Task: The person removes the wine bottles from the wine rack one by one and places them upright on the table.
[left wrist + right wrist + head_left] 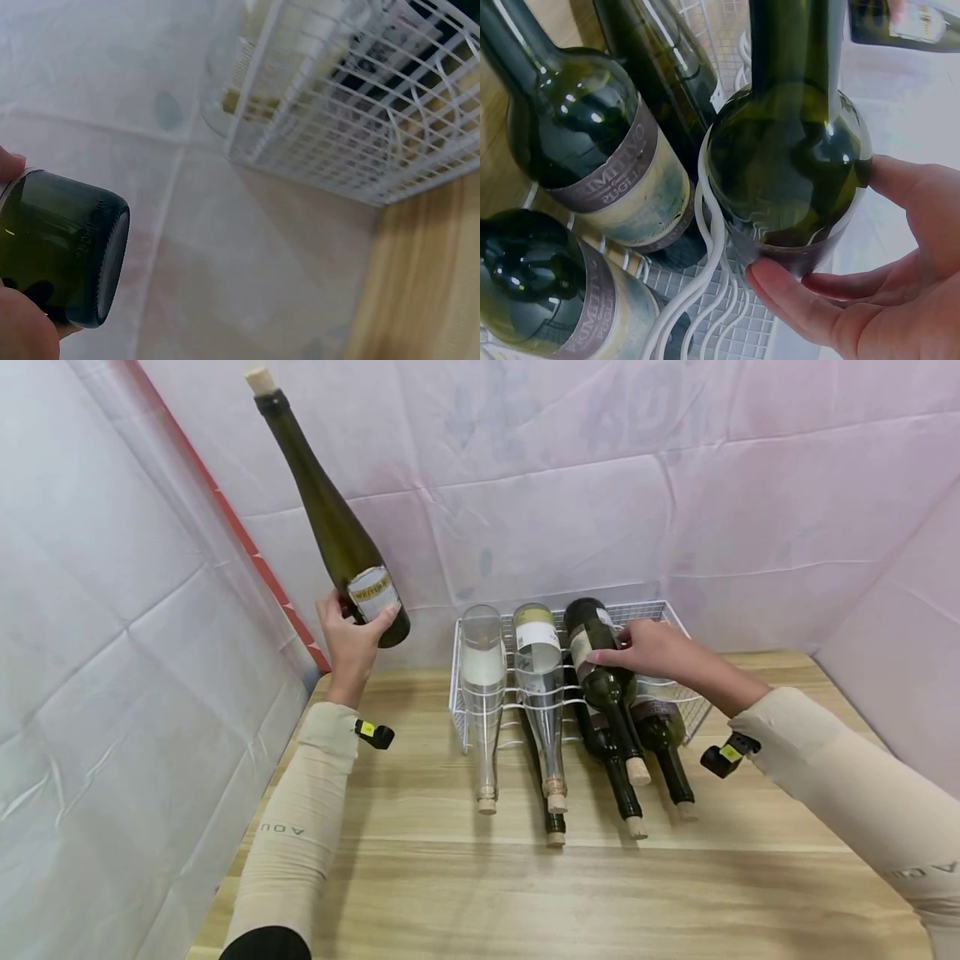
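My left hand (351, 643) grips a slim green wine bottle (330, 522) near its base, raised above the table at the left. The bottle tilts, its corked neck pointing up and left. Its base (75, 247) shows in the left wrist view. At the white wire rack (454, 693), my right hand (660, 650) holds a dark wine bottle (604, 687) around its labelled lower part. That bottle lies on the rack's upper wavy wires, corked neck toward me. Two clear bottles (482, 693) lie beside it to the left. The right wrist view shows thumb and fingers against the dark glass.
Beneath the upper row lie several dark corked bottles (660, 727), necks sticking out over the wooden table (420, 877). White sheeting (562, 527) hangs close behind the rack and along the left side. A red strip (247, 543) runs down the left corner.
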`<state>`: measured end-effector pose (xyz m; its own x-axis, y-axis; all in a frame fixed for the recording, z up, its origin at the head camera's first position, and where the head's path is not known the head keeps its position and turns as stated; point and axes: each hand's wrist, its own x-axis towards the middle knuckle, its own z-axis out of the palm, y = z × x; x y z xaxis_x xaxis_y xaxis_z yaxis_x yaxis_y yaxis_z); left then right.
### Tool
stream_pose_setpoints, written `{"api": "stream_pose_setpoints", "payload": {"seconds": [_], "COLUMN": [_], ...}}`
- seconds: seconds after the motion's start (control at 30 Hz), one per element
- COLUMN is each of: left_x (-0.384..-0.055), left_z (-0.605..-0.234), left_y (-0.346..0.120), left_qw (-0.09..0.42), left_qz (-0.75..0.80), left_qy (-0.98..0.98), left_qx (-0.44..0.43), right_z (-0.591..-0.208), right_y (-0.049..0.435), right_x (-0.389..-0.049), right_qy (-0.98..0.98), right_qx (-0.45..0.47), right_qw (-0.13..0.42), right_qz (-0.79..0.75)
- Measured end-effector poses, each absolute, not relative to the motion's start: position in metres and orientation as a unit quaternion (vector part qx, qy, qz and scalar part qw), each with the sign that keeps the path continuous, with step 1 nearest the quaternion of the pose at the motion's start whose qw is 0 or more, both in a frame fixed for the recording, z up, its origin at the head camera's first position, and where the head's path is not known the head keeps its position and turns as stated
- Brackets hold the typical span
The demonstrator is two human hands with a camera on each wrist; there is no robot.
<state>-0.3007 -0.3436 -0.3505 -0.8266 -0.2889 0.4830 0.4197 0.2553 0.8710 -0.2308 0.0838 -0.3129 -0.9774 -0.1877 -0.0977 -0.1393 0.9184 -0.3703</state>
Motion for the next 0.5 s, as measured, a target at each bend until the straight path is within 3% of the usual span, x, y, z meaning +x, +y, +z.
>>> {"api": "stream_pose_setpoints", "payload": {"seconds": [0.5], "left_x": [-0.307], "left_z": [-0.395], "left_y": [-0.356], "left_qw": [0.281], "left_qz": [-0.61], "left_qy": [-0.741], "left_qx": [-0.012], "right_z": [-0.311], "right_y": [0.085], "right_x": [-0.228], "right_qy": [0.967], "right_qx": [-0.044], "right_qw": [0.114], "right_qz": [-0.223]}}
